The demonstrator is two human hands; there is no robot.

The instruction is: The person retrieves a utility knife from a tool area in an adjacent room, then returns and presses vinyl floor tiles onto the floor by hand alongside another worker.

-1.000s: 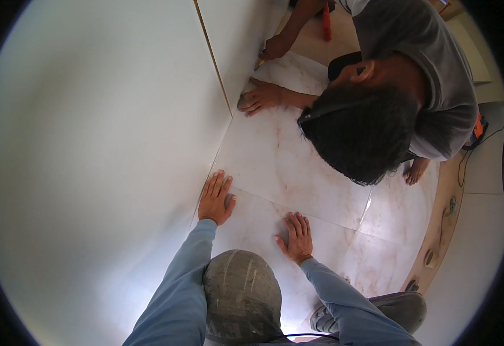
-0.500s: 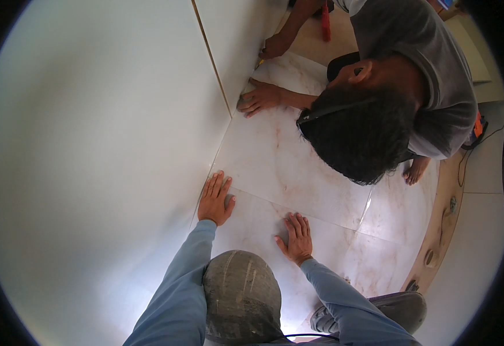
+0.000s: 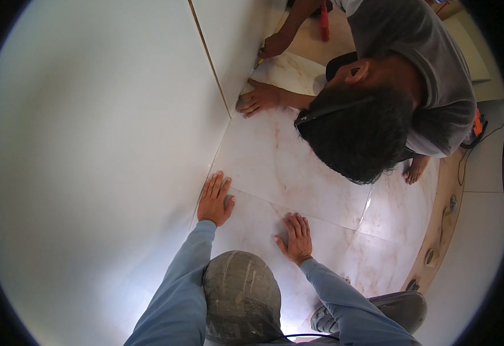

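Pale marbled floor tiles (image 3: 298,173) meet the white wall (image 3: 90,144) at the left. My left hand (image 3: 215,200) lies flat on a tile close to the wall's foot, its fingers spread and holding nothing. To its right my right hand (image 3: 296,239) rests palm down near a tile joint, fingers apart and empty. Farther off, a co-worker crouches over the tiles; one hand (image 3: 260,98) presses at the wall edge, and the other (image 3: 275,44) holds a small yellow tool (image 3: 258,62) against the same edge.
A red tool (image 3: 324,22) lies on the bare floor beyond the tiles. At the right are a brown strip of floor (image 3: 436,225), a roll-like ring (image 3: 431,258), a cable (image 3: 463,167) and an orange object (image 3: 477,125). My knee (image 3: 243,294) is below my hands.
The co-worker's head and upper body have shifted very slightly to the left. Both of my hands stay where they were.
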